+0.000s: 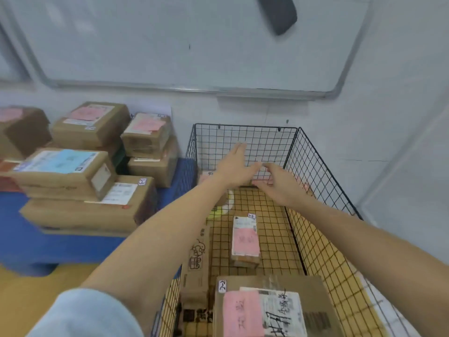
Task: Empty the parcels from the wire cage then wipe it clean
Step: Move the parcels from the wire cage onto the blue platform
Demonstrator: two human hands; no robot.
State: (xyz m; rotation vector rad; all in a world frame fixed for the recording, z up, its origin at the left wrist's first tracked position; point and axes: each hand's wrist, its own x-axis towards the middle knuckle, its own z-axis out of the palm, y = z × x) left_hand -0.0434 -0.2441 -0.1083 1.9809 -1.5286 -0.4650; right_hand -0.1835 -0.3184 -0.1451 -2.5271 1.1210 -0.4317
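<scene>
The wire cage (pixel 313 161) sits on the floor at the far wall and holds loose parcels (pixel 244 239). Stacked boxes (pixel 80 181) stand to its left. Your left hand (pixel 234 164), fingers straight, and your right hand (pixel 279 183), fingers relaxed, reach over the far pink-labelled parcel (pixel 206 177), gripping nothing.

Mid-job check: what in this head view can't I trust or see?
All in the head view.
Hidden: the far parcel, mostly behind the left hand and right hand; whether the right hand grips it is unclear.
Partly hidden: the tall box at the left wall of the wire cage, behind the left forearm.
Cut off: the near parcel, by the bottom edge.
Blurred: labels on the stacked parcels, unreadable.
</scene>
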